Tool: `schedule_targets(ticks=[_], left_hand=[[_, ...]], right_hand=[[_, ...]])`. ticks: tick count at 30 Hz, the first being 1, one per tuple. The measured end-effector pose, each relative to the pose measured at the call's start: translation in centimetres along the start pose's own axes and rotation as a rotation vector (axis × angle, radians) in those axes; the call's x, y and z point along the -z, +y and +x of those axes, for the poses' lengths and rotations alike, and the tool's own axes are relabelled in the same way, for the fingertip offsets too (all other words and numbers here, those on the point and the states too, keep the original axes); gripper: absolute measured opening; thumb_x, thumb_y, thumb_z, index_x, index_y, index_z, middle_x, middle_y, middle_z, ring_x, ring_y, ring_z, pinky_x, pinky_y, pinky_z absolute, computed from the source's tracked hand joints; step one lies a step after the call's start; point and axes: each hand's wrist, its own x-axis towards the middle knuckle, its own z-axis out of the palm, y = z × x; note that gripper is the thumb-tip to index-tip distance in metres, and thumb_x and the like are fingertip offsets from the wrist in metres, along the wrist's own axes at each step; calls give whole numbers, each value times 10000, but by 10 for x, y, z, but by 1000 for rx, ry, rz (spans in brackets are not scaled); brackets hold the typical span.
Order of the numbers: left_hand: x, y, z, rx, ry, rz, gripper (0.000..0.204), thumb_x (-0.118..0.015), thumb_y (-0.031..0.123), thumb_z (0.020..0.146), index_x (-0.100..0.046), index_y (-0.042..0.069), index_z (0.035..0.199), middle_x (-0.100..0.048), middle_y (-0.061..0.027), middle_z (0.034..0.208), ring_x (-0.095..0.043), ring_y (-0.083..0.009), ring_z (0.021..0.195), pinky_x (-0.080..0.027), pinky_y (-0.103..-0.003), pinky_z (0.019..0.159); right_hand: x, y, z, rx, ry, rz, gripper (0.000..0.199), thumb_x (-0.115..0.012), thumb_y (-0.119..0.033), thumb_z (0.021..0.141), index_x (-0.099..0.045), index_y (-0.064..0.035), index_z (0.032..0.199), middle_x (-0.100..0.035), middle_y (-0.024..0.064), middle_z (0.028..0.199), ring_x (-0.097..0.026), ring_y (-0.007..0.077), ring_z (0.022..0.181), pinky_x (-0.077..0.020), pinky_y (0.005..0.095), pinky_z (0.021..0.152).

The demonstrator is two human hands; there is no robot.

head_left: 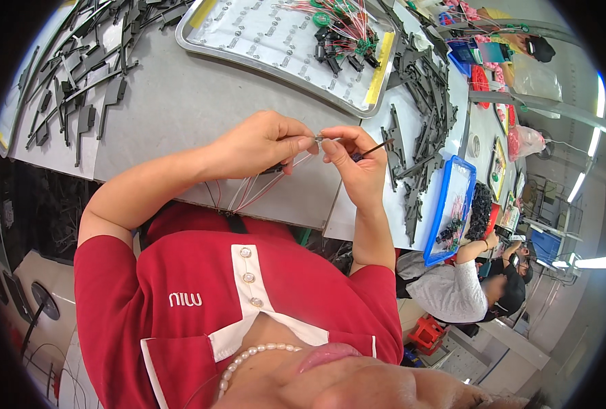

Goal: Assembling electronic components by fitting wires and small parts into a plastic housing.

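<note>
Both the left hand (269,140) and the right hand (359,167) on my remote feed pinch a small part (318,138) above the near edge of the desk (159,102); a thin dark rod (381,146) juts from the right, and red and white wires (258,195) dangle below. White lettering (185,300) marks the red shirt (112,300); tiny repeated print (248,48) lines the metal tray (282,74) towards the far edge. Black parts (86,118) crowd both sides

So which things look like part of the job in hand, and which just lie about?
Likely the job:
- small part pinched by left hand and right hand
- wires below left hand
- thin dark rod in right hand
- wired parts in metal tray, probably

Apparently lying about:
- black plastic pieces
- blue tray
- red plastic item
</note>
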Motion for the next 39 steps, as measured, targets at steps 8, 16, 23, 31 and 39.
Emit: schedule_targets(ticks=[8,16,23,31,39], left_hand=[[-9,-5,1,-91,146,153,209,-504,153,914,-614,-22,883,-566,-92,593,-568,-129,545,-451,-288,528],[-15,-12,3,-167,239,145,173,-510,117,900,-614,-19,873,-570,-114,603,-578,-141,550,-456,-290,528],[-18,-11,3,-170,261,108,199,-514,133,909,-629,-19,964,-594,-70,657,-552,-100,572,-453,-267,534],[-4,-15,7,-74,233,-34,262,-473,161,951,-589,-8,1114,-540,5,710,-487,-42,612,-391,-199,544],[-3,-15,8,-189,311,1,268,-489,177,938,-593,1,1111,-581,-23,675,-545,-52,606,-430,-224,460]], right_hand=[[-11,8,2,-40,105,201,85,-634,-85,850,-593,-21,888,-610,22,792,-556,69,696,-424,200,584],[-16,10,5,-207,92,400,119,-599,-134,880,-556,-27,908,-572,18,748,-420,29,552,-317,175,461],[-18,18,5,-194,71,637,136,-574,-171,902,-543,-40,925,-512,-13,689,-402,31,544,-303,181,456],[-9,12,7,77,61,-95,360,-472,-181,952,-481,-59,1291,-552,-14,719,-447,72,574,-388,189,538],[-11,10,4,328,148,-579,418,-523,5,866,-535,-138,1259,-591,83,714,-598,172,632,-478,276,583]])
